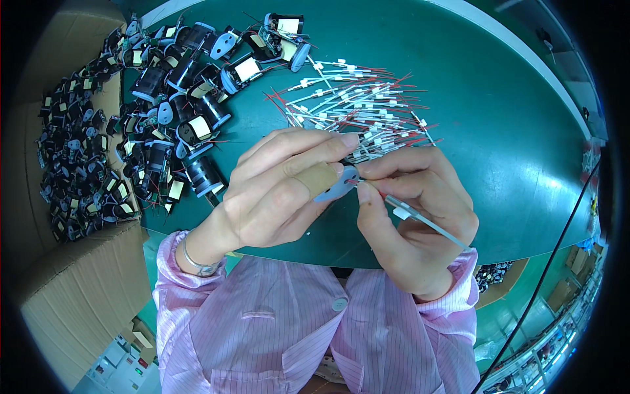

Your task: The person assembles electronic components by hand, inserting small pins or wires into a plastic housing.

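Note:
My left hand (269, 190) is closed around a small part with a grey-blue oval end cap (336, 189) that has holes in it. The rest of that part is hidden by my fingers; tan tape wraps one of them. Between thumb and forefinger, my right hand (420, 210) pinches a thin white cable (430, 224) with a small white tag. The cable's reddish wire end meets the cap near a hole; whether it passes through I cannot tell. Just beyond my hands lies a pile of similar white cables (367, 108) with red wire ends.
Many black cylindrical assemblies (205, 174) with grey-blue caps are heaped on the left of the green table (505, 131). More of them fill a cardboard box (85, 269) at the left edge. A black cord (548, 279) runs down the right side. Another box (505, 289) stands below the table at right.

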Action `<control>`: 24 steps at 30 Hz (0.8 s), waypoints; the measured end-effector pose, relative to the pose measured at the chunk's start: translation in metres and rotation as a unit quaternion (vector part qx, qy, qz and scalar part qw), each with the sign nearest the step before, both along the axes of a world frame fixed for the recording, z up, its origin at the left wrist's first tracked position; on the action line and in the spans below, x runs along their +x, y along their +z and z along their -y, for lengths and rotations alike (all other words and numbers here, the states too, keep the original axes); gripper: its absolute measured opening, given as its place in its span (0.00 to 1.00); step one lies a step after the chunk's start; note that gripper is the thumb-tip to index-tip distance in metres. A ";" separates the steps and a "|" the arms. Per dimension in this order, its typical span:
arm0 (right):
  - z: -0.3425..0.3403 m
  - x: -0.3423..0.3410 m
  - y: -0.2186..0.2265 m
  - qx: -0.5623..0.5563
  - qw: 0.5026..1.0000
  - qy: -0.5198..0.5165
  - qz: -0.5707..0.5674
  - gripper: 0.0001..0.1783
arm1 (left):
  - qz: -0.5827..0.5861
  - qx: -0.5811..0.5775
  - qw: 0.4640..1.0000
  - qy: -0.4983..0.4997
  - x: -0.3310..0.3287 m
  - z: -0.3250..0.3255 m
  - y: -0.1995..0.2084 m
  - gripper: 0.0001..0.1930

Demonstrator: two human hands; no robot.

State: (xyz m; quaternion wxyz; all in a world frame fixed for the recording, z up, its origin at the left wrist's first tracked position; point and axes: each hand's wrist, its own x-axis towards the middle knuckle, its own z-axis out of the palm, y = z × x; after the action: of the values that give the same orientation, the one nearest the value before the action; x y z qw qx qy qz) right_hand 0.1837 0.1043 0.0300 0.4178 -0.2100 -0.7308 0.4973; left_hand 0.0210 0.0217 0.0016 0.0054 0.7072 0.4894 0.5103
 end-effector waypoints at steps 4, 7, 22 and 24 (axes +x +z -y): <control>0.000 0.000 0.001 0.001 1.000 0.004 0.008 0.08 | -0.002 0.006 1.000 0.001 0.000 -0.001 -0.001 0.21; 0.000 0.001 0.002 -0.004 1.000 0.009 0.007 0.08 | -0.001 0.004 1.000 -0.002 0.000 -0.001 0.000 0.21; 0.003 0.001 0.000 -0.046 0.999 0.003 -0.017 0.08 | 0.016 -0.032 0.999 -0.009 0.000 0.003 0.004 0.22; 0.002 0.001 0.001 -0.024 1.000 0.000 -0.006 0.09 | 0.014 -0.033 0.999 -0.010 0.000 0.003 0.005 0.22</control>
State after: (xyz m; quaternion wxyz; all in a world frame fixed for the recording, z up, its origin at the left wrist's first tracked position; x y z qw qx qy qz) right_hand 0.1844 0.1019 0.0307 0.4168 -0.2169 -0.7161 0.5162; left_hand 0.0207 0.0185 0.0063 0.0400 0.7043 0.4988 0.5035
